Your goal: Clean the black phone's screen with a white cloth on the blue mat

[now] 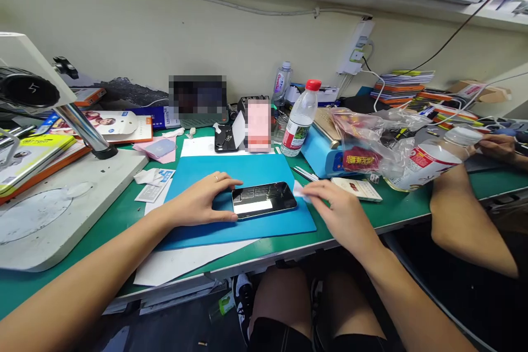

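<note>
A black smartphone lies screen up on a blue mat in front of me. My left hand rests on the mat and grips the phone's left end between thumb and fingers. My right hand is just right of the phone, its fingertips pinched on a small white wipe at the phone's right edge. White paper sheets lie under the mat.
A microscope stand with a white base stands left. A water bottle, a light blue box and plastic bags are behind right. Another person's arm rests on the table at right, beside a lying bottle.
</note>
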Demonstrator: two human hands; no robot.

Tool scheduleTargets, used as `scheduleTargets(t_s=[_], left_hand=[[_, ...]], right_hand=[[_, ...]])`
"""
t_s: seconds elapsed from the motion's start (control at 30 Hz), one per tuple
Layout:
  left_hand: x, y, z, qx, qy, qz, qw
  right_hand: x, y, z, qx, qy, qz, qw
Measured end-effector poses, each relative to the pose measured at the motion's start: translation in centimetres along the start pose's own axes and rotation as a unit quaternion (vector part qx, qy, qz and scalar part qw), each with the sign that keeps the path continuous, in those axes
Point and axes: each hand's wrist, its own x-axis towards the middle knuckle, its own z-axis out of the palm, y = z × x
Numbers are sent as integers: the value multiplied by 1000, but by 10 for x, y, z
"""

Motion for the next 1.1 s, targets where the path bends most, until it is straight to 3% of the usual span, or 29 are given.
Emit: scheduleTargets(t_s=[0.1,0.3,0.53,0.73,1.1], left_hand=[[0,0,0,-1,9,-7,1000],[-1,3,-2,-9,0,-14,1000],[-1,3,1,-6,27,-10,1000],[0,4,2,9,38,-10,999],[3,10,8,13,47,-22,999]], right_hand=[[29,-9,13,15,-2,-6,1000],[79,-24,50,23,-103,-83,991],[66,-47,69,23,-158,-123,979],[62,-56,85,6,-149,-116,982],[63,-65,96,-63,-124,-108,984]])
